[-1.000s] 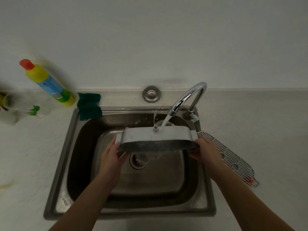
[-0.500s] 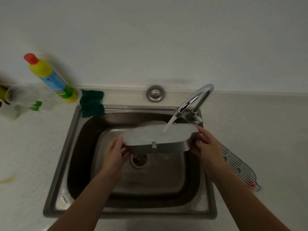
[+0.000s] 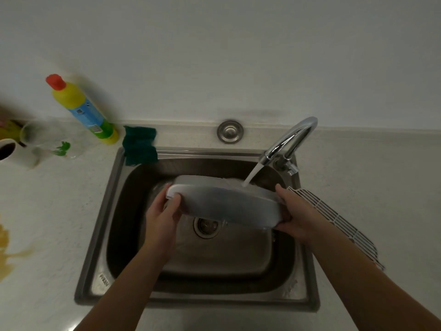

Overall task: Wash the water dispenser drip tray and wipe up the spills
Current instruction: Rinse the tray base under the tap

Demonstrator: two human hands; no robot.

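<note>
The grey drip tray (image 3: pixel 226 204) hangs over the steel sink (image 3: pixel 95 235), tipped so its underside faces me. My left hand (image 3: pixel 161 216) grips its left end and my right hand (image 3: pixel 298 216) grips its right end. Water runs from the chrome tap (image 3: pixel 291 142) onto the tray's far right edge. The white slotted grille (image 3: pixel 334 218) of the tray lies on the counter right of the sink. A brownish spill (image 3: pixel 7 254) stains the counter at the far left.
A green cloth (image 3: pixel 139 145) drapes over the sink's back left corner. A yellow detergent bottle (image 3: pixel 81 108) with a red cap stands behind it. A glass (image 3: pixel 47 139) and a white mug (image 3: pixel 14 152) sit at the far left. A round metal cap (image 3: pixel 230 131) is set behind the sink.
The tray has rolled from edge-on with its inside upward to its underside facing me, and its right end has dropped. Both hands kept hold of its ends.
</note>
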